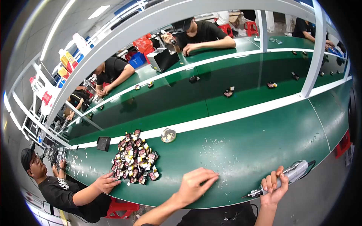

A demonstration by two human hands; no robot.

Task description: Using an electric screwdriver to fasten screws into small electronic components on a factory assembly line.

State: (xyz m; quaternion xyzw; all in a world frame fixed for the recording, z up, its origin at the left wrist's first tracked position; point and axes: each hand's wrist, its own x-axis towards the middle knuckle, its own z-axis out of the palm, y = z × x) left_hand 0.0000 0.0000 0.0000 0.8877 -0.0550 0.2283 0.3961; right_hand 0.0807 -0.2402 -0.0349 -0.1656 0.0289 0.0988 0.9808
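My right hand (pixel 274 186) is wrapped round a grey electric screwdriver (pixel 296 171). The tool lies sideways at the table's near edge, its bit pointing left and its dark cord leaving at the right end. Low over the green table (pixel 264 143), my left hand (pixel 197 185) has thumb and fingertips drawn together, next to scattered small white pieces (pixel 222 156). Anything between those fingertips is too small or hidden to make out. To the left stands a heap of small black parts with white and yellow bits (pixel 135 158).
A co-worker's hand (pixel 107 183) touches the heap's left side. Behind the heap are a round dish (pixel 168 135) and a black box (pixel 103 143). A white rail (pixel 226 116) separates the table from a belt carrying black parts (pixel 228 92). Other people sit across.
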